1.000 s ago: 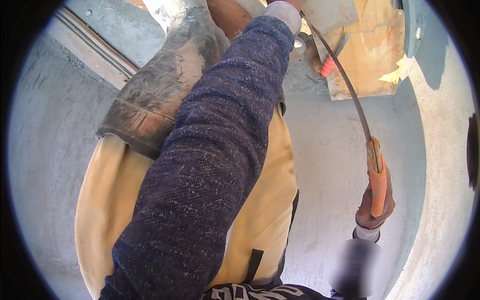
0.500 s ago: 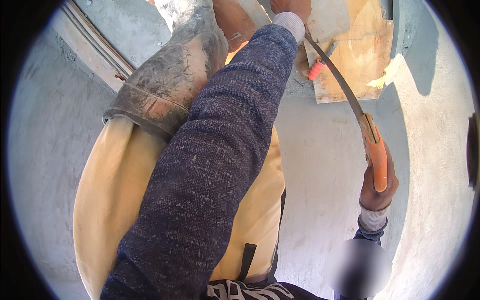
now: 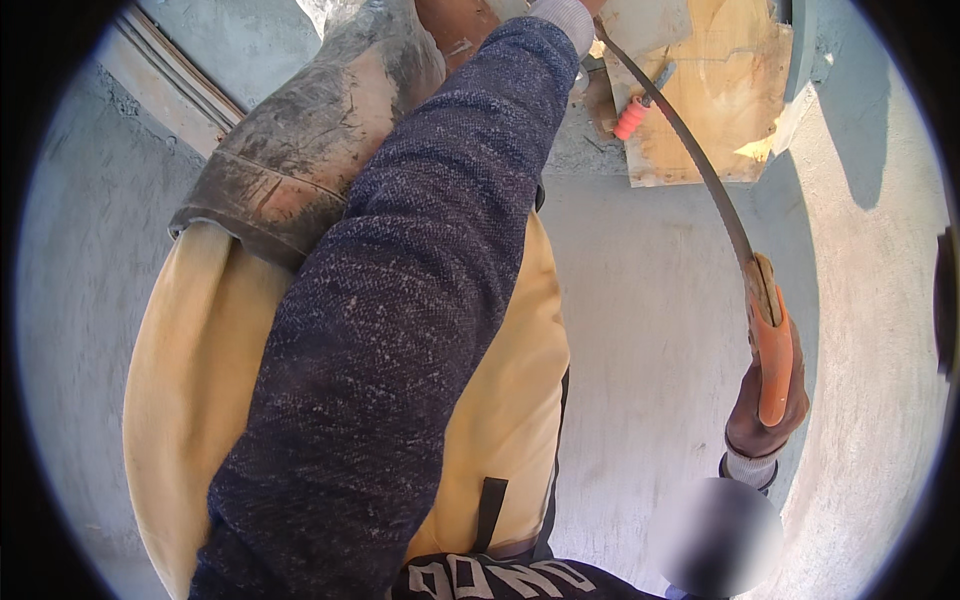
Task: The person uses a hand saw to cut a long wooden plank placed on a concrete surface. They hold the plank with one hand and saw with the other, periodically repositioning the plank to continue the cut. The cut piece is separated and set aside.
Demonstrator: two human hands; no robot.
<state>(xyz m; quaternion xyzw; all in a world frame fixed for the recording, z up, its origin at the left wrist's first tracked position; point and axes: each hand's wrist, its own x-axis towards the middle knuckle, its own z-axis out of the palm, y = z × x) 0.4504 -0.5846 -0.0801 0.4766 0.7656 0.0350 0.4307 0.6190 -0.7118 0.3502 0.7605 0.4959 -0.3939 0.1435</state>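
1. right hand (image 3: 765, 420) low at right of view, fingers wrapped tight round the orange plastic handle (image 3: 775, 360) of a long curved dark steel saw blade (image 3: 690, 150). grip is closed, knuckles toward the camera.
2. saw's long axis runs from that hand up and left, away from the body, bowing as it goes; its far tip ends near the top of view just beside the left cuff.
3. left hand: only the grey ribbed cuff (image 3: 562, 14) shows at the top edge. hand itself is cut off by the frame, so cannot tell whether its fingers are spread, pressed or pinching anything.
4. left arm in a dark blue flecked knit sleeve (image 3: 400, 330) crosses the view diagonally, over a raised knee in pale yellow trousers (image 3: 200, 400) and a dusty grey rubber boot (image 3: 300, 150).
5. key relation: blade tip lies far from the right fingers and close to the left cuff, so the left hand is the nearer one to the working end; the right only steers from the handle.
6. past the tip: pale scuffed plywood board (image 3: 720, 100) lying on the grey concrete floor (image 3: 650, 330), with a small red-handled tool (image 3: 632, 117) on its left edge, near the blade but apart from it.
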